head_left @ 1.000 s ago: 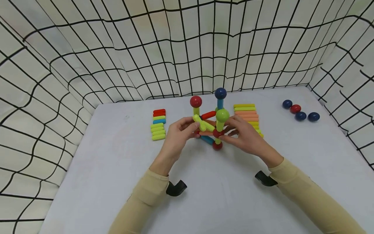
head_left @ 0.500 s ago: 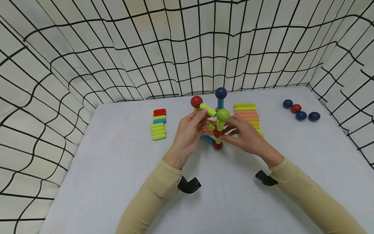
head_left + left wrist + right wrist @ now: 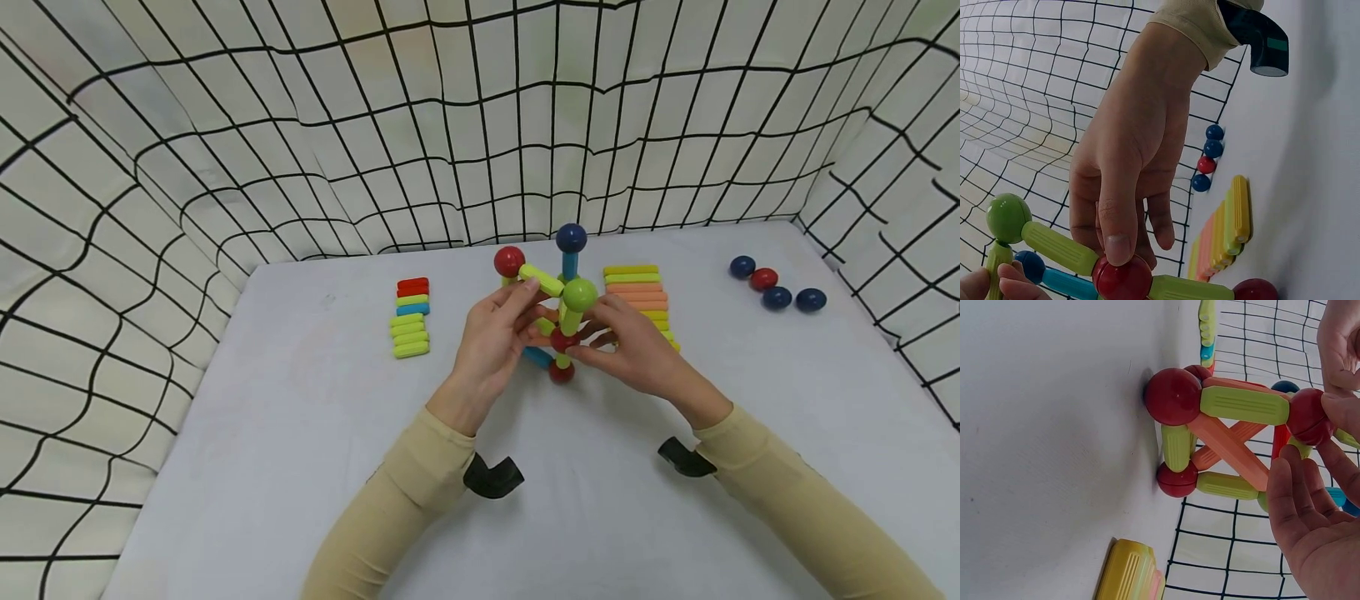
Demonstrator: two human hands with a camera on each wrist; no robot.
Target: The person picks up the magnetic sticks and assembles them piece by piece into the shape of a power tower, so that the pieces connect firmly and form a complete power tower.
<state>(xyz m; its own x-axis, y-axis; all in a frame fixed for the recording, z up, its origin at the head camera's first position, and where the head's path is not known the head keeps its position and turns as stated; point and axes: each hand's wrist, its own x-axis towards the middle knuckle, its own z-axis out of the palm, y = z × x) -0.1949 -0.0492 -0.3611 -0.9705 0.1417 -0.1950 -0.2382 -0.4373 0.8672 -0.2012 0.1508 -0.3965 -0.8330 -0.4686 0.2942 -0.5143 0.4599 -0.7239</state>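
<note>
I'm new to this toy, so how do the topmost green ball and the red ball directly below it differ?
The green ball tops the upright green stick; the red ball is at its foot. The right hand grips the red ball, not the green ball. Both are round and meet that stick.

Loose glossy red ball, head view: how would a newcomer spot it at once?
In the head view, find the white table, then its far right corner. Near it, three glossy dark blue balls lie beside the loose red ball. It is the only red one there.
</note>
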